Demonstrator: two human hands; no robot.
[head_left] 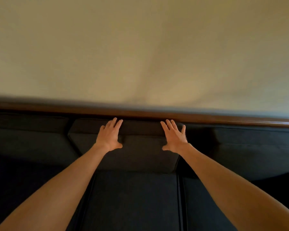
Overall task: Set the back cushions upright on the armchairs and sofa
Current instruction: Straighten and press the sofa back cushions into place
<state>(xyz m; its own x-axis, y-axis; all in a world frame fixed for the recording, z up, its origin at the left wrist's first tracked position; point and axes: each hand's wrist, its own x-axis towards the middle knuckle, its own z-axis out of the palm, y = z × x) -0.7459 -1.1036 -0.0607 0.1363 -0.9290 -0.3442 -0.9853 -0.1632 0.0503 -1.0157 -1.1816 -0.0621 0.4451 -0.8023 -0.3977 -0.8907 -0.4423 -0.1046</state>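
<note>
While both arms reach forward, the left hand and right hand press flat, fingers straight, on the sofa's middle back cushion, upright beneath the wooden rail, narrow gaps either side.

A dark sofa is standing against the wall, its middle back cushion sitting upright on the seat, leaning against the wooden back rail.
</note>
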